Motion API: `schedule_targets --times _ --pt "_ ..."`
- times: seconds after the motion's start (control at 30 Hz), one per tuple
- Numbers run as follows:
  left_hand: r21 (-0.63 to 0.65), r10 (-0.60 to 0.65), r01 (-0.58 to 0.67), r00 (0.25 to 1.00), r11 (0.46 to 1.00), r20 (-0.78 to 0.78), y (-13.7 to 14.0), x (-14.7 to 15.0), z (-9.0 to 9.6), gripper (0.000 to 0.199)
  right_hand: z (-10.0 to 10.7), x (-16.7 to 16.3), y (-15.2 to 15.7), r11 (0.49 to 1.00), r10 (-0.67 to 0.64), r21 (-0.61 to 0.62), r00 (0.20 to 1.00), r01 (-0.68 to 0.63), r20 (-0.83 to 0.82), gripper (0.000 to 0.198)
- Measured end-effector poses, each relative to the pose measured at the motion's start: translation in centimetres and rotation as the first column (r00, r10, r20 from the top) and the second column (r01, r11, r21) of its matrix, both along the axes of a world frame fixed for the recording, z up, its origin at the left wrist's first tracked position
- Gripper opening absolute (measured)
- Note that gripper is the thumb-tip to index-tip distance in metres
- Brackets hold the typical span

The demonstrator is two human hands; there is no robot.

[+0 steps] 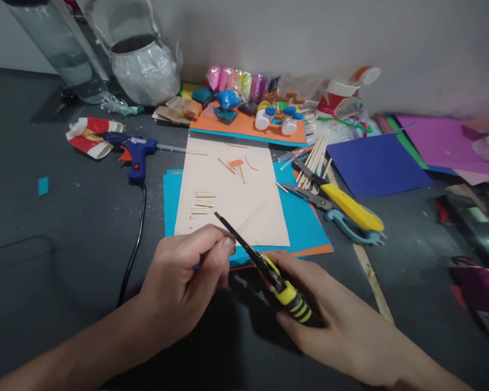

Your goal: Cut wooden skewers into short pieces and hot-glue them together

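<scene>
My right hand [330, 320] is closed around a yellow-and-black handled tool [295, 304] with a long, narrow dark end pointing up and left. Whether it is a knife or pliers I cannot tell. My left hand [191, 277] is closed in a pinch close beside the tool's dark end; anything between its fingertips is hidden or too small to name. Beyond the hands lies a pale sheet of paper [248, 195] bearing short wooden stick pieces [204, 203] in small rows. Orange paper scraps [236, 163] rest farther up the same sheet.
A blue glue gun [137, 157] with its cord lies left. To the right are scissors [350, 225], a yellow box cutter [352, 206] and wooden sticks [313, 157]. Clay packs [244, 81], a wheeled paper model [279, 117], a wrapped pot [146, 73] and a bottle [61, 49] stand behind.
</scene>
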State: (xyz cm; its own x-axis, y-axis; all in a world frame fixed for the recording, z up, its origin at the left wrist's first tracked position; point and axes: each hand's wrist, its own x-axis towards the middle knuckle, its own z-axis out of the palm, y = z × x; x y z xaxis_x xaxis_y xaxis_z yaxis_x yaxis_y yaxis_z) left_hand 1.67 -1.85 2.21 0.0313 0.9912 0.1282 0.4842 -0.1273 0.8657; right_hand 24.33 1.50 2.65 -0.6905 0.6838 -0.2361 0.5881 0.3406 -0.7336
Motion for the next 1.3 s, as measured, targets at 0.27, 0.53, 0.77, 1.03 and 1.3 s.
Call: schedule_targets --times 0.27,0.53,0.77,1.03,1.3 --pt "0.132 0.05 -0.026 0.983 0.991 -0.178 0.25 -0.11 -0.25 0.02 0.59 -0.38 0.12 1.0 0.005 -0.004 1.0 -0.005 0.013 0.043" --pt "0.199 0.06 0.003 0.949 0.98 -0.309 0.27 -0.23 -0.16 0.024 0.66 -0.51 0.75 0.988 -0.019 -0.151 1.0 0.015 -0.024 0.048" --pt "0.119 0.034 -0.009 0.976 0.993 -0.215 0.23 -0.07 -0.14 0.029 0.38 -0.07 0.2 0.998 -0.005 -0.068 1.0 0.005 0.009 0.056" --pt "0.254 0.07 0.047 0.9 0.966 -0.43 0.29 -0.24 -0.38 0.023 0.16 0.04 0.03 1.0 -0.014 -0.018 1.0 0.015 0.028 0.057" --pt "0.203 0.043 0.042 0.916 0.978 -0.399 0.28 -0.29 -0.1 0.031 0.44 -0.13 0.63 0.98 -0.043 -0.195 0.999 0.036 -0.031 0.059"
